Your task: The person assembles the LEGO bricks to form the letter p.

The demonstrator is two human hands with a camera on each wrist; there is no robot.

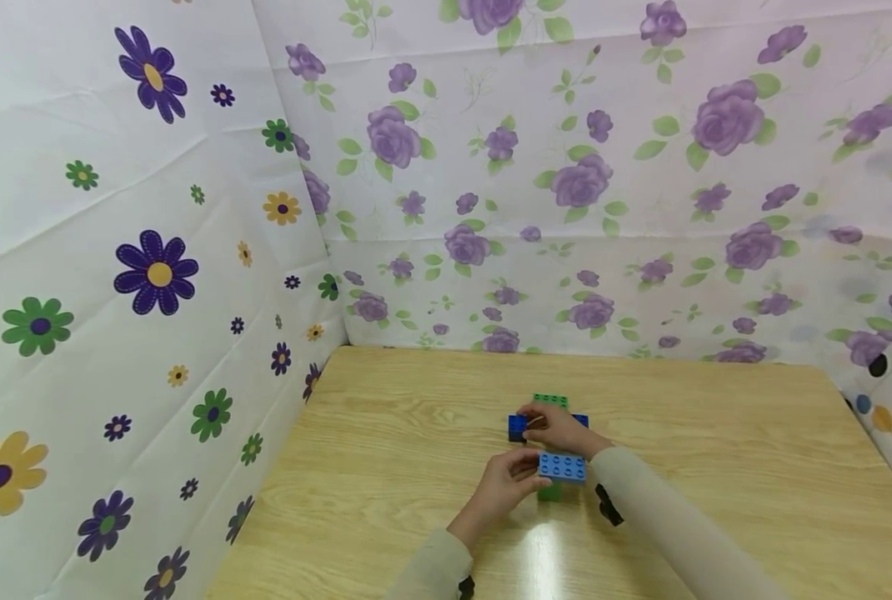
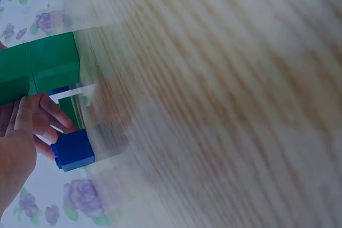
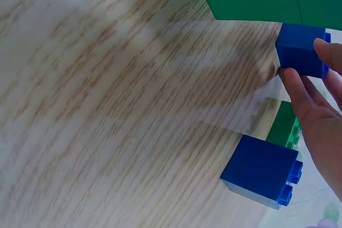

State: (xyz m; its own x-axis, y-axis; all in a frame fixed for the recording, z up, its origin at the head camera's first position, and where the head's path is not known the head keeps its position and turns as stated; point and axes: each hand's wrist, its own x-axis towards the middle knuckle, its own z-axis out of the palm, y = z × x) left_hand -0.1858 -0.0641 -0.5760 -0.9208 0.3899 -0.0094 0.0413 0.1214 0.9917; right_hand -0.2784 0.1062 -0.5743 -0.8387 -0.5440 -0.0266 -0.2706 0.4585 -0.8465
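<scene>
My left hand (image 1: 502,485) grips the left end of a stack, with a light blue brick (image 1: 562,467) lying on top and green bricks (image 2: 56,62) below it. Just beyond, my right hand (image 1: 558,428) pinches a dark blue brick (image 3: 302,50) between thumb and fingers, at its left side in the head view. That brick sits close over the table, near the green stack. The right forearm passes to the right of the stack.
A second dark blue brick (image 3: 261,170) stands to the right, partly hidden by the right hand in the head view. Behind the hands is a low green brick (image 1: 550,400). Flowered cloth (image 1: 476,167) rises behind the wooden table (image 1: 386,433).
</scene>
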